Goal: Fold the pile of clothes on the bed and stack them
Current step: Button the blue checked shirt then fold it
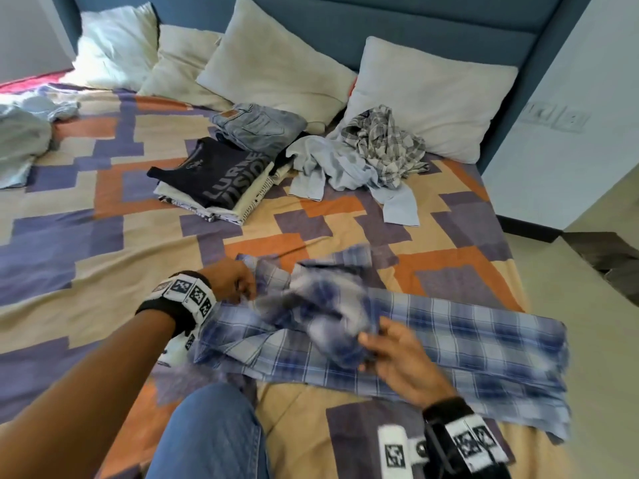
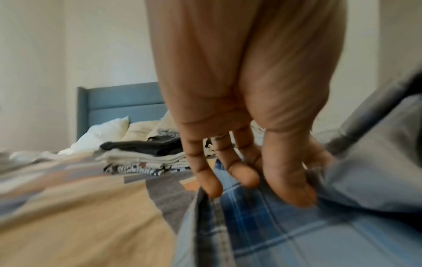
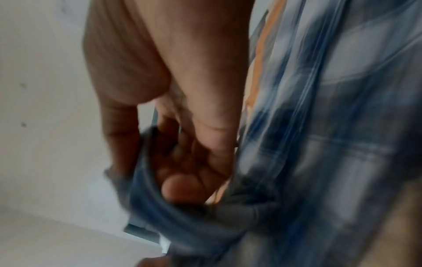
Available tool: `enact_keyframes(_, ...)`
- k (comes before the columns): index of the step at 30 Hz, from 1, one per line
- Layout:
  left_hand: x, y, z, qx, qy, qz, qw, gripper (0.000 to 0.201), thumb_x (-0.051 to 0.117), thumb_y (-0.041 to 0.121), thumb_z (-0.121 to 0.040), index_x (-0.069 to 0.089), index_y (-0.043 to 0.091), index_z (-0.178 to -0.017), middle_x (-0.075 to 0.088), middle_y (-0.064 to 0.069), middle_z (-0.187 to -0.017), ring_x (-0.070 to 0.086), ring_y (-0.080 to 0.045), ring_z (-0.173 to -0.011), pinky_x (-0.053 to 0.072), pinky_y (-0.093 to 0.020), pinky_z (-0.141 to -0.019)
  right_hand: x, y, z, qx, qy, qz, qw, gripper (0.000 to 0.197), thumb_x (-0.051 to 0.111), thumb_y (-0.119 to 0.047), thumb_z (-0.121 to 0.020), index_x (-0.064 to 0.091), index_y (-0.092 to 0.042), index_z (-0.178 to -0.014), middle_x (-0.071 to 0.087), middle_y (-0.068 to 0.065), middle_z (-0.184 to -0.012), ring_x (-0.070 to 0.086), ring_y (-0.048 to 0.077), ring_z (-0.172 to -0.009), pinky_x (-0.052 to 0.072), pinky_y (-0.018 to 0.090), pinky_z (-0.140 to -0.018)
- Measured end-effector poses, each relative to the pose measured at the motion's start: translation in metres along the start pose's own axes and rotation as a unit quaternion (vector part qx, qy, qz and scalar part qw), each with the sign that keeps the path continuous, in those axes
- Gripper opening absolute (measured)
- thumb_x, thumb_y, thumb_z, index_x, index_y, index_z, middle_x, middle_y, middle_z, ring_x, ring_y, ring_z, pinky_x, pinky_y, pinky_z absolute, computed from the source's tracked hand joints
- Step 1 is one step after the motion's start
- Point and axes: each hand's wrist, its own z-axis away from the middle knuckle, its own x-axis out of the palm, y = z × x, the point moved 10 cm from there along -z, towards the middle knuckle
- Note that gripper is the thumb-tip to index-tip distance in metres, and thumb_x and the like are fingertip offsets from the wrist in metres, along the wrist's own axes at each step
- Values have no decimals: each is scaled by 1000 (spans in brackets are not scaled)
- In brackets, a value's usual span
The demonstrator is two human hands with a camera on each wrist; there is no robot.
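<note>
A blue plaid shirt (image 1: 466,340) (image 2: 274,225) (image 3: 342,126) lies spread across the near part of the bed, its left part bunched and blurred. My left hand (image 1: 238,281) (image 2: 251,186) pinches the shirt's left edge between thumb and fingers. My right hand (image 1: 377,344) (image 3: 182,180) has its fingers curled round a bunched fold at the shirt's middle. Farther back sits a folded stack (image 1: 214,181) (image 2: 141,159) with a dark printed T-shirt on top, and folded jeans (image 1: 259,126) behind it. An unfolded light blue shirt (image 1: 339,167) and a grey checked shirt (image 1: 383,143) lie crumpled to the right.
The bed has a patterned cover (image 1: 103,236) of orange, purple and beige. Pillows (image 1: 276,63) lean on the blue headboard. A crumpled pale sheet (image 1: 20,140) lies at far left. My knee in jeans (image 1: 211,437) rests on the near edge. The floor (image 1: 587,340) starts right of the bed.
</note>
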Motion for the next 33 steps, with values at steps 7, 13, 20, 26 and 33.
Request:
enact_keyframes(7,3,39,21,64,7,-114,991,35,64,10,-83,69,32,-110,51,6,-110,48,-24,-109,43,-40,-93,-67,5,7,34,208,152,966,25,74,-27,-86,67,-3,-88,64,11,-79,57,16,-64,50,25,-57)
enact_keyframes(13,41,67,10,49,-88,-69,993,46,79,22,-79,57,6,-116,61,-8,-120,57,-28,-113,46,-35,-92,-28,13,-48,114,209,135,962,24,74,-12,-86,68,8,-97,71,7,-72,68,17,-61,57,29,-57)
enact_keyframes(20,31,59,0,32,-6,-90,995,21,69,16,-84,68,10,-104,68,-12,-100,62,-32,-97,51,-43,-85,-30,-40,-10,-53,136,-256,956,18,55,-8,-83,73,-12,-81,71,11,-94,70,24,-91,52,39,-94)
enact_keyframes(26,-9,61,-7,65,112,27,991,10,67,5,-86,66,0,-78,65,-19,-85,60,-33,-86,45,-39,-82,-122,-80,85,-280,167,-372,869,31,56,-8,-81,73,-14,-106,67,5,-124,60,23,-123,48,39,-101)
enact_keyframes(33,-38,92,-15,-51,181,-32,982,37,56,13,-93,54,19,-130,58,-11,-127,54,-32,-116,36,-44,-101,-156,-36,92,-254,217,-378,863,30,66,-13,-74,76,-19,-102,71,0,-117,67,19,-112,57,37,-88)
